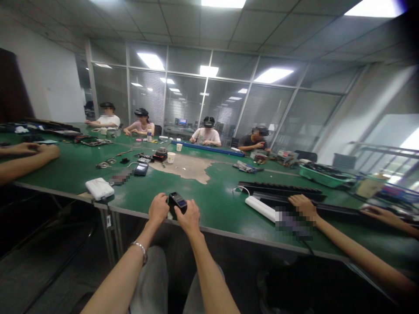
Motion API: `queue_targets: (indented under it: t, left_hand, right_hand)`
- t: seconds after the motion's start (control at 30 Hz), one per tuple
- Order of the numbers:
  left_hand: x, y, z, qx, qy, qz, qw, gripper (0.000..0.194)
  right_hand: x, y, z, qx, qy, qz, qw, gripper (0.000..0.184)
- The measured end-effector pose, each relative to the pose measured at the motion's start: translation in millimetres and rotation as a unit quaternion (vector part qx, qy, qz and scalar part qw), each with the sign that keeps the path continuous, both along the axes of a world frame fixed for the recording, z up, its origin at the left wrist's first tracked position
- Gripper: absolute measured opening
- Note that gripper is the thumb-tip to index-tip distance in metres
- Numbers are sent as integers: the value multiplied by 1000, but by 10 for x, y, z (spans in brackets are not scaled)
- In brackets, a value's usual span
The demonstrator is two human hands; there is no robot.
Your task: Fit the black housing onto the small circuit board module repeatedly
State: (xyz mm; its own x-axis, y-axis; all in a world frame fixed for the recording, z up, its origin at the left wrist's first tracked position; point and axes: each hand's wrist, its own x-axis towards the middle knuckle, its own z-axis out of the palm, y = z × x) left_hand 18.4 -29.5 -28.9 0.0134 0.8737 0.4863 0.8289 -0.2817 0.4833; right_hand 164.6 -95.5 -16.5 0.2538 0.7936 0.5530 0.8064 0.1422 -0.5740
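Observation:
A small black box-shaped device [178, 199] with lighter panels on its top is at the table's near edge, between my hands. My right hand [190, 216] is closed round its right and near side, with the thumb pressed against it. On the other side, my left hand [158, 209] has its fingers curled in at the device's left edge. The left fingertips are partly hidden behind it. Further in on the green table [147, 198] lies a dark handheld device with a screen [141, 169]. Its exact kind is too small to tell.
Left of me sits a white power bank [100, 189]; to the right lies a white power strip [261, 208]. Paper cups [171, 157] stand beyond a worn patch. A neighbour's hand [304, 208] rests at right, another person's arms [29, 157] at left. Several people sit opposite.

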Motion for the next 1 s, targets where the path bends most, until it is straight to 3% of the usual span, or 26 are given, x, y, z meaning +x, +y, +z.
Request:
queue_targets:
  t: [0.13, 0.3, 0.53, 0.87, 1.0]
  left_hand:
    - [15, -22, 12, 0, 11, 6, 1000, 41]
    - [38, -7, 17, -1, 24, 18, 1000, 41]
    - [48, -49, 72, 8, 30, 8, 999, 34]
    - [70, -60, 94, 27, 32, -5, 999, 30]
    - [77, -13, 64, 20, 32, 3, 999, 29]
  right_hand:
    - [-14, 37, 48, 7, 25, -9, 1000, 30]
    - [23, 124, 227, 30, 62, 8, 998, 29]
    - [318, 264, 422, 51, 93, 14, 994, 38]
    - [530, 331, -11, 34, 30, -36, 998, 35]
    - [524, 371, -137, 32, 2, -47, 998, 47]
